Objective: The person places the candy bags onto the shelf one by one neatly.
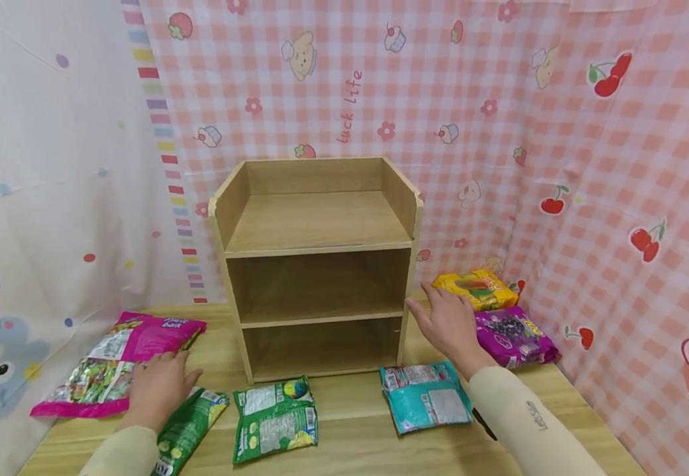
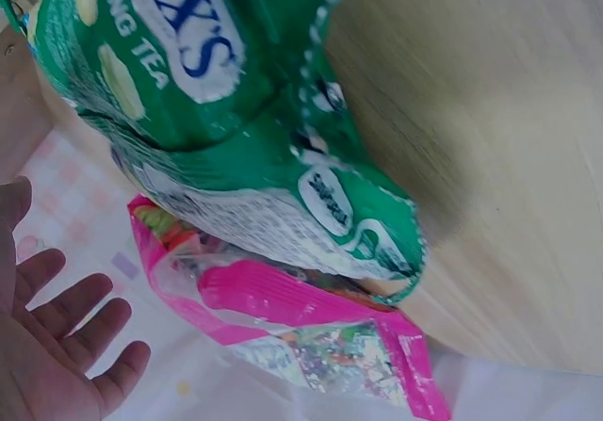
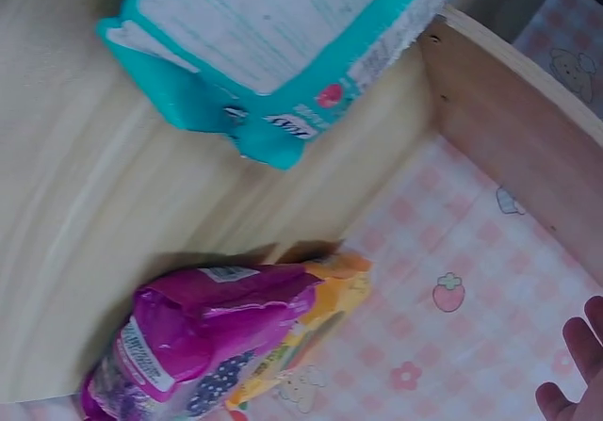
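Observation:
My left hand (image 1: 159,389) hovers, fingers spread, above a green candy bag (image 1: 192,426) and a pink candy bag (image 1: 136,350). In the left wrist view its palm is bare and holds nothing, apart from the green bag. My right hand (image 1: 448,325) reaches forward near the right side of the wooden shelf (image 1: 321,251), with straight fingers and nothing in them. Behind it lie a yellow candy bag (image 1: 480,289) and a purple candy bag (image 1: 517,336). A teal candy bag (image 1: 426,396) lies below the right wrist. Another green bag (image 1: 276,420) lies before the shelf.
The shelf has an open top tray and two compartments. It stands on a wood-grain table (image 1: 344,443). A pink checked curtain (image 1: 344,79) hangs behind and to the right, a white one (image 1: 53,165) to the left. Something thin and dark (image 1: 485,424) shows beneath the right forearm.

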A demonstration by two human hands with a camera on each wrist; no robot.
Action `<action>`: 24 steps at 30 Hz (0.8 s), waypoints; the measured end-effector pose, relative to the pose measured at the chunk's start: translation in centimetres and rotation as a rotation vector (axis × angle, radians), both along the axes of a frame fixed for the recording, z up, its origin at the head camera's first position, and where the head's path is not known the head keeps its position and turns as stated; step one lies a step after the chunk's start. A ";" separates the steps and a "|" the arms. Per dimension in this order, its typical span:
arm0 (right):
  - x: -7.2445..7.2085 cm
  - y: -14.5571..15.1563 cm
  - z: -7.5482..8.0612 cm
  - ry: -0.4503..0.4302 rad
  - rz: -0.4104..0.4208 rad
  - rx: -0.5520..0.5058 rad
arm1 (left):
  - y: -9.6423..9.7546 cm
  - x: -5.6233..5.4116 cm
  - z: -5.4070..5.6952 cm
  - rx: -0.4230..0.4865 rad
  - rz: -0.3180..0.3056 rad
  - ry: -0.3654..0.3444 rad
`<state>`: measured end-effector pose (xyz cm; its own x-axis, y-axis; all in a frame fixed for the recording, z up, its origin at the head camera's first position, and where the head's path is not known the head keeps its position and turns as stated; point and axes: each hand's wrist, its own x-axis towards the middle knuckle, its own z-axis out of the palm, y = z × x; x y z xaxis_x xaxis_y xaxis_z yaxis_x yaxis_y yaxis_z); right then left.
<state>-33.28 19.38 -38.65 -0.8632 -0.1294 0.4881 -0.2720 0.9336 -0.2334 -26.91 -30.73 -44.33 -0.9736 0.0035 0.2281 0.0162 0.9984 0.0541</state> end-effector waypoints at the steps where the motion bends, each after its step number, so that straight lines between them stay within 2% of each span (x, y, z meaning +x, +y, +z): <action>1: 0.0 -0.1 0.1 0.003 -0.005 0.003 | -0.1 0.0 0.0 0.003 0.004 -0.008; 13: -0.2 -1.1 1.1 0.015 -0.001 0.002 | -1.3 0.0 0.4 0.019 0.050 -0.089; 17: -0.2 -1.5 1.7 0.009 0.002 -0.003 | -1.5 0.0 0.6 0.019 0.059 -0.083; 24: -0.3 -1.7 2.5 0.024 0.003 0.017 | -1.7 -0.2 0.8 0.016 0.042 -0.055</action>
